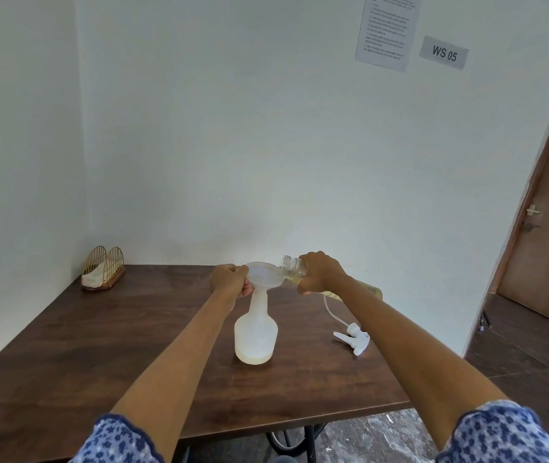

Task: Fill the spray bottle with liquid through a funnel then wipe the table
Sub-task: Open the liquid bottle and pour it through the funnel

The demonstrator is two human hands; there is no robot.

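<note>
At the centre of the frame, a left hand [230, 281] pinches the rim of a funnel [264, 275] seated in a light, tippable translucent spray bottle [255, 332] on the wooden table [99, 345], while the right hand [320, 271], fingers wrapped, tilts a slick clear refill bottle [295, 268] over it.

We're seeing the white translucent spray bottle [255, 332] standing upright mid-counter, pale liquid sitting at its base. The clear funnel [264, 274] is sitting in its neck. A clear bottle [295, 268] of yellowish liquid is tilting, mouth over the funnel. The trigger head [353, 337] is lying to the right.
</note>
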